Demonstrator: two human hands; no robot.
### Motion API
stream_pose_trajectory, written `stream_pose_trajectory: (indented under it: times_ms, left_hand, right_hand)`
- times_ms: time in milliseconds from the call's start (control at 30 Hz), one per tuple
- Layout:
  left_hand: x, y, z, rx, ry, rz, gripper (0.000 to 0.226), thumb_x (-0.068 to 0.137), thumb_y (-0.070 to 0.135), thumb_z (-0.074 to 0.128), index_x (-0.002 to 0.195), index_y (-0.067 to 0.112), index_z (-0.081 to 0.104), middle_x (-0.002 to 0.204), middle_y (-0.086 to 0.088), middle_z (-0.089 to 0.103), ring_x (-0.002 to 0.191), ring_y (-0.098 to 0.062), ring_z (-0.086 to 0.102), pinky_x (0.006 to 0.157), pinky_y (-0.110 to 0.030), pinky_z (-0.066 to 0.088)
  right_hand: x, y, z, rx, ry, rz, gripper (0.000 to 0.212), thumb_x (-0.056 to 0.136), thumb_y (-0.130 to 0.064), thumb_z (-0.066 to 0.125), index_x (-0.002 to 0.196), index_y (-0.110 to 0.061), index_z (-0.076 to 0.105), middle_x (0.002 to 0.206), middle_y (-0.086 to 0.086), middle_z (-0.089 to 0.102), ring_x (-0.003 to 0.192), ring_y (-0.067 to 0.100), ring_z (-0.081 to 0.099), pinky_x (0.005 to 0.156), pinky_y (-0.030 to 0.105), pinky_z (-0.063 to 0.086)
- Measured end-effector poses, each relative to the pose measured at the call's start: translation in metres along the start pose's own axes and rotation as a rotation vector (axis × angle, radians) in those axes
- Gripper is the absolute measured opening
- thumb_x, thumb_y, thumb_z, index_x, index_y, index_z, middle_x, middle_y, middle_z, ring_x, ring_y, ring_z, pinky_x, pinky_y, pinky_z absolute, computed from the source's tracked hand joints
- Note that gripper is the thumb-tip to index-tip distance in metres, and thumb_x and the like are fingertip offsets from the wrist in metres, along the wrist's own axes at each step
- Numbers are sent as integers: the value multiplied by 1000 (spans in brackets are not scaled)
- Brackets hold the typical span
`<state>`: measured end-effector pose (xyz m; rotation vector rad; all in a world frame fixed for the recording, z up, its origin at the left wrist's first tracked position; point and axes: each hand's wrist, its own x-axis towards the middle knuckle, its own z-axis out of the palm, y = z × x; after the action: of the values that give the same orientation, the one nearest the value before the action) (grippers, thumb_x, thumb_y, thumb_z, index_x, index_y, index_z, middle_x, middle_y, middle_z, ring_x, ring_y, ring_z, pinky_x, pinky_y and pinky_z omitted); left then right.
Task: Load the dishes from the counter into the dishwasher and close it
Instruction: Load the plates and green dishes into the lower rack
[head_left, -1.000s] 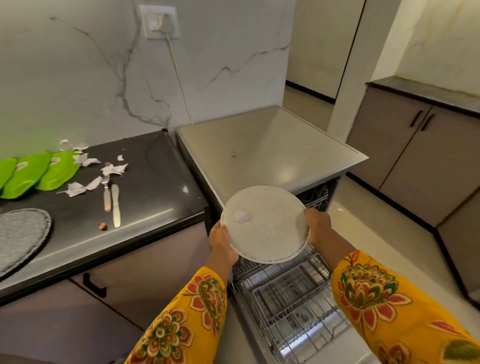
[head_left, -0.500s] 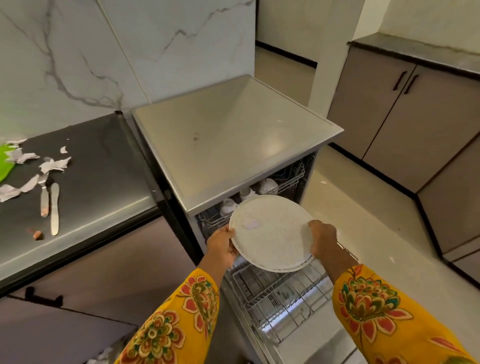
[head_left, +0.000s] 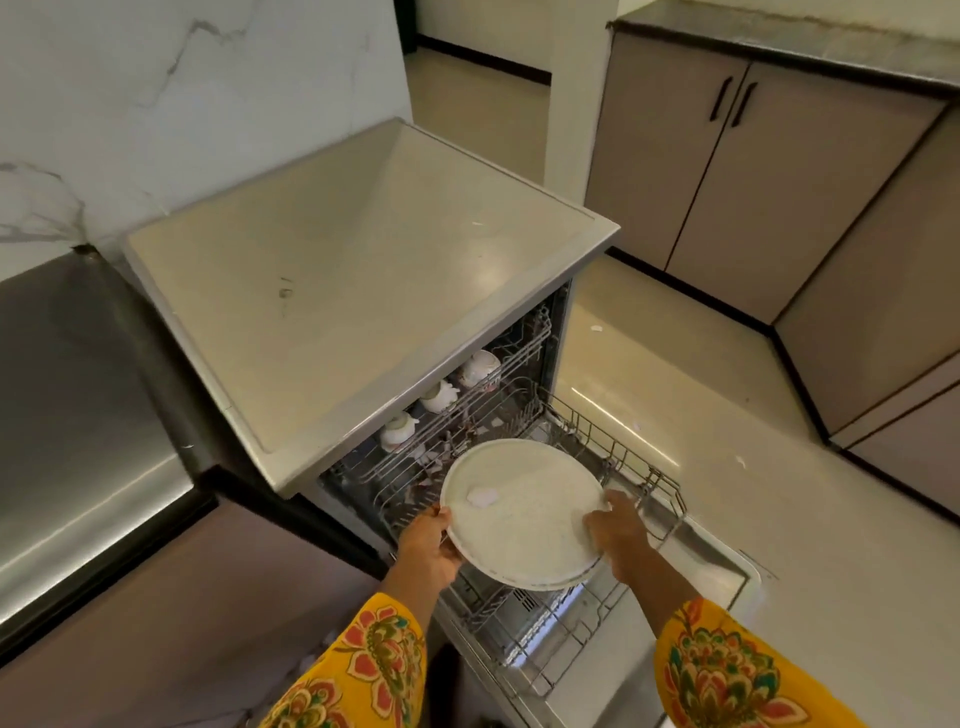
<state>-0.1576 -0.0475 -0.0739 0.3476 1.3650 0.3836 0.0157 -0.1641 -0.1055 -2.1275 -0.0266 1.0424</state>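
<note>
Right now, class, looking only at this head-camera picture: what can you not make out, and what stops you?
- Lower rack, head view: the plate, gripped by the left hand and right hand, hides its middle.
- Upper rack: the dishwasher's top panel covers all but a few white cups.
- Counter: cut off by the left edge.
- White scrap on the plate: too small to identify.

The plate (head_left: 524, 514) is off-white with fine speckles and 1 pale smear. Both sleeves (head_left: 727, 670) are mustard yellow with red, green and cream flowers. The dishwasher (head_left: 363, 291) top is pale beige-grey; its rack (head_left: 613, 447) is grey wire holding white cups (head_left: 439, 395). The counter (head_left: 78, 395) is dark, glossy grey. The wall (head_left: 182, 104) is white marble with grey veins. Cabinets (head_left: 727, 171) are taupe with black handles.
</note>
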Motion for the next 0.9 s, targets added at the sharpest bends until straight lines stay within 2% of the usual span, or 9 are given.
stream_pose_trajectory:
  times_ms: [67, 167, 267, 367, 500, 567, 700, 800, 900]
  left_hand:
    - [14, 3, 7, 23, -19, -14, 20, 97, 0, 44, 84, 11, 53, 112, -16, 53, 80, -31, 52, 73, -49, 45]
    - [31, 11, 16, 35, -49, -29, 21, 98, 0, 42, 85, 13, 53, 113, -16, 53, 77, -29, 51, 72, -45, 46]
    - [54, 22, 30, 55, -70, -42, 20, 97, -1, 41, 98, 13, 56, 116, -16, 52, 77, -29, 51, 71, -43, 46]
    - [81, 32, 43, 86, -87, -37, 36, 95, -3, 41, 128, 8, 50, 127, -19, 54, 85, -32, 54, 68, -42, 47]
    - [118, 42, 64, 105, -98, -1, 44, 93, -6, 39, 132, 13, 50, 132, -20, 52, 95, -33, 54, 70, -40, 47]
    - [138, 44, 76, 91, -83, 5, 45, 93, -7, 39, 131, 14, 52, 131, -18, 52, 103, -34, 52, 73, -41, 48]
    - [176, 43, 94, 97, -60, -15, 45, 93, -7, 42, 130, 16, 53, 131, -18, 52, 103, -35, 53, 67, -39, 49]
    - [209, 40, 106, 72, -54, -10, 45, 93, -6, 44, 131, 17, 53, 132, -20, 51, 103, -37, 54, 65, -40, 52]
    - [237, 37, 123, 70, -87, 13, 46, 93, -4, 45, 133, 16, 50, 132, -21, 52, 96, -33, 57, 64, -40, 52]
  right_hand:
    - [6, 2, 3, -76, -31, -10, 54, 88, -5, 55, 140, -12, 41, 141, 17, 40, 127, 35, 43, 104, 45, 42]
    - [13, 2, 8, -170, -51, -52, 54, 88, -11, 58, 140, -14, 42, 145, 17, 35, 132, 33, 39, 107, 43, 39]
    - [26, -1, 17, -262, -78, -64, 55, 91, -17, 57, 143, -15, 38, 154, 14, 16, 142, 30, 21, 115, 38, 26]
    - [44, -2, 28, -379, -104, -128, 56, 92, -25, 58, 143, -16, 38, 158, 13, 9, 146, 27, 11, 116, 34, 17]
    - [63, -8, 47, -560, -187, -214, 74, 89, -52, 54, 149, -17, 27, 159, 11, 10, 146, 27, 11, 117, 39, 13]
    - [74, -10, 53, -600, -236, -258, 84, 86, -58, 55, 151, -17, 21, 159, 10, 8, 146, 27, 9, 117, 41, 13]
    - [107, -6, 58, -878, -286, -371, 93, 85, -57, 58, 152, -23, 3, 160, 7, 1, 147, 27, 5, 117, 40, 17]
    - [137, -6, 61, -1123, -214, -482, 77, 95, -42, 48, 152, -25, -2, 160, 7, 5, 146, 28, 15, 111, 45, 33]
    - [165, -10, 67, -1272, -169, -534, 68, 100, -27, 39, 151, -14, -4, 158, 14, 5, 142, 36, 21, 99, 49, 45]
